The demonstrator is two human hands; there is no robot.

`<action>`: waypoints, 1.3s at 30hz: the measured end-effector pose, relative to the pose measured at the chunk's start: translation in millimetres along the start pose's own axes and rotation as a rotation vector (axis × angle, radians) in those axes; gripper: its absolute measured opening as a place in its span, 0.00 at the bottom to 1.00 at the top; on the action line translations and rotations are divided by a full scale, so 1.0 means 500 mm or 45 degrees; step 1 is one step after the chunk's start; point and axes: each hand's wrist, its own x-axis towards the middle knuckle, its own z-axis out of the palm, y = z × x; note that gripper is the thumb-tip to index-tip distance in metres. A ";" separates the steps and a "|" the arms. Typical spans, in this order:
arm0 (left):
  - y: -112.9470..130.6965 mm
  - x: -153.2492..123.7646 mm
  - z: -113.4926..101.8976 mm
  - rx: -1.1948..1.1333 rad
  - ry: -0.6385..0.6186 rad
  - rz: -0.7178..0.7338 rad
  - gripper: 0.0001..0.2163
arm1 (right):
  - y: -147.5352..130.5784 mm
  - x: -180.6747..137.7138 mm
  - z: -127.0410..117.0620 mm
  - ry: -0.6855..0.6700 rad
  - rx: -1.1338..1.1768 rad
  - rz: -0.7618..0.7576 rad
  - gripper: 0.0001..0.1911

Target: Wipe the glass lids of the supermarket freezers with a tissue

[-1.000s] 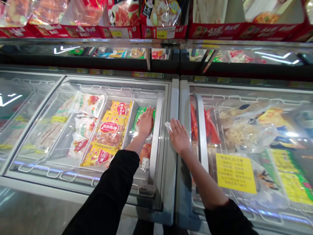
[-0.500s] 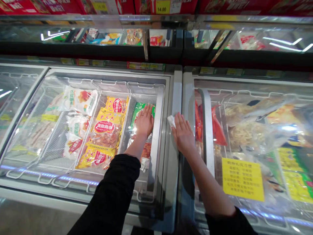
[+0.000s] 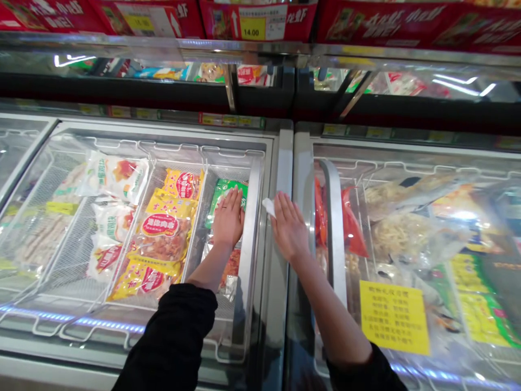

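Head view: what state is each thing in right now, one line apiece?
Left hand, open, flat on the left lid.
Right hand, open, flat, pressing the cloth.
Small white cloth, crumpled under the right fingertips on the grey metal frame.
Left freezer's clear sliding glass lid, looks shut.
Right freezer's clear sliding glass lid, looks shut.

place: shop, frozen-food aisle | evidence: glass-lidded chest freezers [image 3: 163, 136], packaged food [image 3: 163, 228], price tags [image 3: 252, 27]

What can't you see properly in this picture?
Head view: white cloth, mostly hidden under the right hand.
Head view: green packet, partly covered by the left hand.
Head view: yellow notice, writing too small to read.
Head view: red boxes, cut off by the top edge.
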 end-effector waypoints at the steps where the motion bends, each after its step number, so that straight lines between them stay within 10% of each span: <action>1: 0.000 0.000 0.000 -0.004 -0.006 0.001 0.29 | 0.004 -0.017 0.003 0.014 0.001 0.023 0.33; 10: -0.009 -0.005 0.013 0.016 0.006 -0.014 0.30 | 0.049 0.268 -0.016 0.076 0.032 0.087 0.33; 17: -0.005 -0.005 0.006 0.019 -0.007 -0.014 0.29 | 0.028 0.108 -0.011 -0.006 0.026 0.010 0.33; 25: -0.009 -0.005 0.014 0.029 0.030 0.008 0.30 | 0.073 0.300 -0.022 0.076 0.039 0.098 0.33; 33: -0.006 -0.004 0.012 0.018 0.040 0.027 0.28 | 0.091 0.146 -0.003 0.059 -0.006 0.003 0.33; 39: -0.009 -0.005 0.019 0.048 0.077 0.039 0.28 | 0.086 0.324 -0.020 0.091 -0.020 0.084 0.32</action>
